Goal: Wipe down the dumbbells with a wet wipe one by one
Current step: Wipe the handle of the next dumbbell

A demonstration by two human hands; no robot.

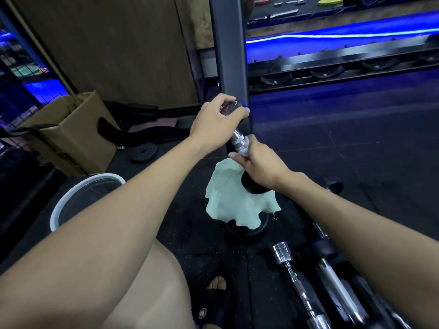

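Observation:
A dumbbell [239, 138] with a chrome handle and black heads is held tilted above the floor. My left hand [217, 122] grips its upper black head from above. My right hand [257, 162] is wrapped round the chrome handle with a pale green wipe [228, 200] pinched against it. The cloth hangs down loose and drapes over another dumbbell head [247, 230] on the floor. The held dumbbell's lower black head [253, 186] shows just under my right wrist.
A white bucket [71, 200] stands at the left, a cardboard box [71, 134] behind it. Several chrome bars and dumbbells [299, 276] lie at the lower right. A black rack upright [229, 51] rises just behind the hands. A small weight plate [143, 151] lies on the floor.

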